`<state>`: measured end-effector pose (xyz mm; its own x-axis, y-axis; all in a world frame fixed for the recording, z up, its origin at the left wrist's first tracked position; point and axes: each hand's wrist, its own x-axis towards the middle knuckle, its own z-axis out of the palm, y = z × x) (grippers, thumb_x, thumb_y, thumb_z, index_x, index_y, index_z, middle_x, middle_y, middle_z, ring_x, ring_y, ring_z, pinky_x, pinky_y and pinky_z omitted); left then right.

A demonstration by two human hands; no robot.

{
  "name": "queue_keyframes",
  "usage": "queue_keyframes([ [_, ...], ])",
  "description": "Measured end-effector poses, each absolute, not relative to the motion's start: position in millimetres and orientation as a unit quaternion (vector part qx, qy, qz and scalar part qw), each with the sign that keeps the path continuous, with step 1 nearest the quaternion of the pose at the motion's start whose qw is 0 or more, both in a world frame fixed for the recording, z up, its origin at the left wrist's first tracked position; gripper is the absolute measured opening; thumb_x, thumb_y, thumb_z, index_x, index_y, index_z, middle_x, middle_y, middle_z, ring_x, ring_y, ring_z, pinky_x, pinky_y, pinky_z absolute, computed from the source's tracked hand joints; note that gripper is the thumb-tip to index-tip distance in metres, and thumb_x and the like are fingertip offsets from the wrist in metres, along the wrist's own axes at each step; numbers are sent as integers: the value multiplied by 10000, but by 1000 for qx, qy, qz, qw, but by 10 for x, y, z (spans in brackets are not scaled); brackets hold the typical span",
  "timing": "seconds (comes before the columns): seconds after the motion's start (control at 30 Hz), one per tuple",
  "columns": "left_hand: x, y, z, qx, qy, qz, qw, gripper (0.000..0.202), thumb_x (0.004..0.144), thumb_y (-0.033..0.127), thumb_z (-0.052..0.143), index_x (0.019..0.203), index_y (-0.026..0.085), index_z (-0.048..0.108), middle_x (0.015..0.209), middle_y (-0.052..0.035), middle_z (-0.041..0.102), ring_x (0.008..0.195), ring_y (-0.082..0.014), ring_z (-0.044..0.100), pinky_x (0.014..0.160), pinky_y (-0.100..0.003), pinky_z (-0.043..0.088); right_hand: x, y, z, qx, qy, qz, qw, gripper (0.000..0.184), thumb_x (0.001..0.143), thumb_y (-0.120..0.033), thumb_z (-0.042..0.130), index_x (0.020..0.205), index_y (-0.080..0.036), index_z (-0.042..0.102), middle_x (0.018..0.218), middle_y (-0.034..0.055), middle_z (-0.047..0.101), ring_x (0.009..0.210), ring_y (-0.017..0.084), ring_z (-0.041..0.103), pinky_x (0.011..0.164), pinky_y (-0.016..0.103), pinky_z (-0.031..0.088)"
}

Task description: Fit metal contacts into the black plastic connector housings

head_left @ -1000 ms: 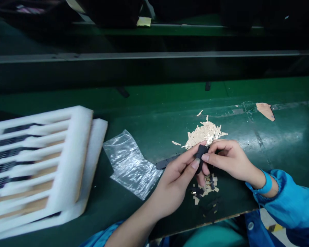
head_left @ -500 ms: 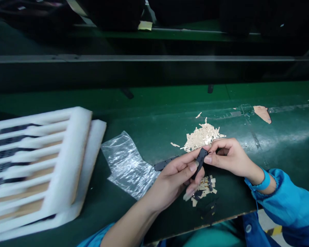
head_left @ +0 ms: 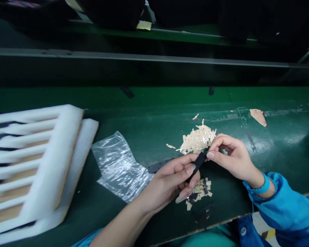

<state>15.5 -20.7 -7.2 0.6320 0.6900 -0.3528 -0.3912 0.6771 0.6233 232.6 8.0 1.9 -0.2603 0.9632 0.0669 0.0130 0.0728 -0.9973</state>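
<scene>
Left hand (head_left: 171,176): gripping bar (head_left: 199,162).
Right hand (head_left: 231,157): pinching at its tip, contents unclear.
Bar: seemingly being worked, next needing steadiness.

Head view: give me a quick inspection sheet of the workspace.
Surface: green bench, scuffed toward the right.
Parts: black part, in hand; pile of pale pieces beyond the hands; mixed pale and dark pieces nearer.
Clutter: clear plastic bag; brown scrap at right.
Hands: left hand grips the black part; right hand is at its upper end, grip unclear.
Cables: nothing seen.
Surroundings: stacked white foam trays at left; grey rail beyond the bench.
</scene>
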Motion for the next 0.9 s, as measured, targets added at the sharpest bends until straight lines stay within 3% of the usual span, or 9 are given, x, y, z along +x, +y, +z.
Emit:
queue_keyframes([
  [0.23, 161, -198, -44, 256, 305, 308, 864, 348, 964, 305, 725, 1262, 127, 703, 667, 20, 587, 423, -47, 391, 395, -166, 285, 2350, 85, 38, -418, -590, 537, 436, 176, 837, -322, 867, 893, -231, 727, 873, 19, 679, 780, 169, 621, 720, 328, 528],
  [0.6, 158, -187, -61, 262, 281, 290, 876, 385, 977, 340, 708, 1302, 134, 699, 663, 41, 528, 413, -37, 341, 413, -191, 254, 2347, 82, 43, -428, -605, 531, 411, 222, 906, -395, 803, 803, -219, 717, 756, 20, 681, 727, 177, 593, 677, 332, 466],
  [0.8, 148, -211, -62, 275, 278, 277, 878, 352, 999, 381, 647, 1248, 134, 677, 649, 60, 440, 457, -63, 223, 442, -223, 223, 2314, 110, -19, -417, -547, 617, 381, 340, 779, -453, 909, 811, -210, 672, 746, -10, 624, 660, 147, 595, 619, 293, 494],
  [0.9, 116, -200, -87, 300, 286, 240, 877, 369, 1003, 445, 632, 1245, 170, 587, 619, 85, 398, 483, -84, 193, 460, -218, 205, 2339, 157, -59, -424, -523, 657, 338, 443, 716, -502, 940, 858, -210, 639, 800, -23, 592, 650, 121, 581, 565, 248, 483],
])
